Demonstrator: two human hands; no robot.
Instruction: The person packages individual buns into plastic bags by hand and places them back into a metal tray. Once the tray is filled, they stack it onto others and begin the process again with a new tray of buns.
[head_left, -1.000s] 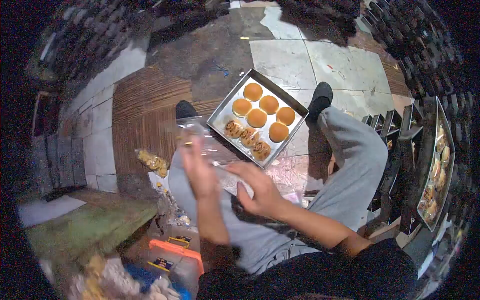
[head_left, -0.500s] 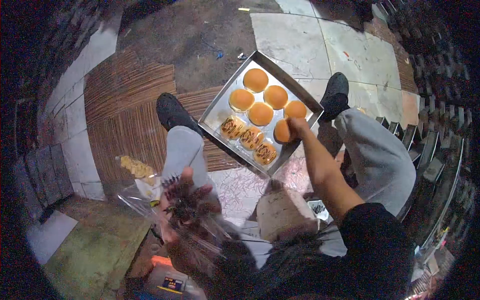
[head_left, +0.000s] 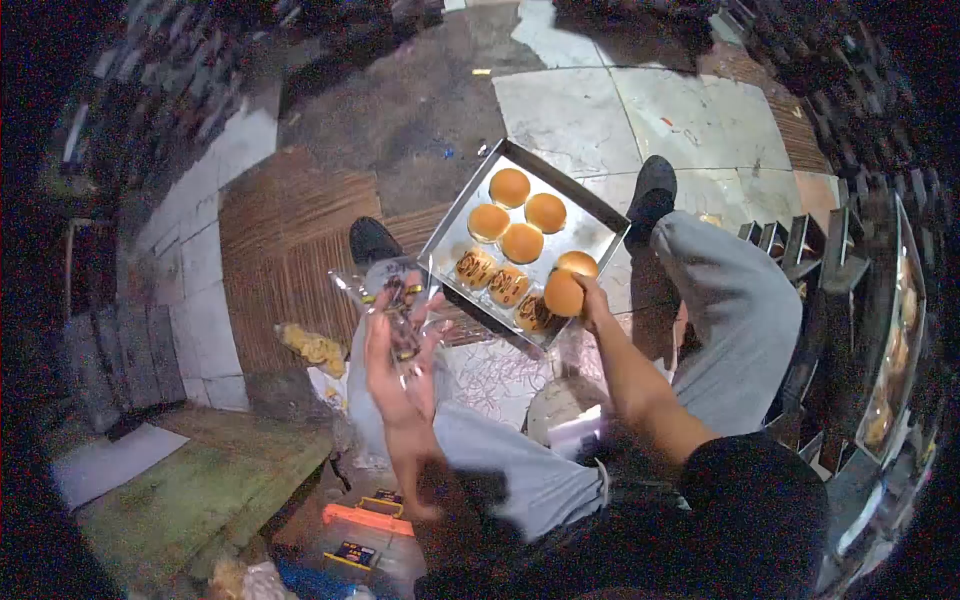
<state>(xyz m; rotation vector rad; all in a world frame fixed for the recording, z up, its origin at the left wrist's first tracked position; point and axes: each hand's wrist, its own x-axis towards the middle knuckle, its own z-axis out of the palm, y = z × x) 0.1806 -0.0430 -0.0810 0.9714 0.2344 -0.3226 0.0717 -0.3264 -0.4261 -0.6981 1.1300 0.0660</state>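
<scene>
My right hand [head_left: 593, 303] is closed around a plain golden bun [head_left: 563, 294] at the near right corner of a square metal tray [head_left: 610, 218]. Another plain bun [head_left: 578, 263] sits right behind the held one, partly covered by it. My left hand [head_left: 402, 345] is up beside the tray's left corner, fingers curved around a crinkled clear plastic bag [head_left: 400, 300] with dark printed marks. Several plain buns [head_left: 521, 243] rest farther back in the tray. Three buns with dark stripes [head_left: 508, 286] line its near left side; the held bun partly hides one.
A yellowish packet [head_left: 312, 348] lies left of my leg. A greenish board [head_left: 215, 480] is at lower left, near a clear box with orange trim [head_left: 365, 520]. Dark metal racks [head_left: 845, 290] stand close on the right. My shoes [head_left: 654, 190] flank the tray.
My left hand has risen toward the tray with the plastic bag, and its fingers show more clearly. The tray appears lower in view. My right hand still holds the plain bun.
</scene>
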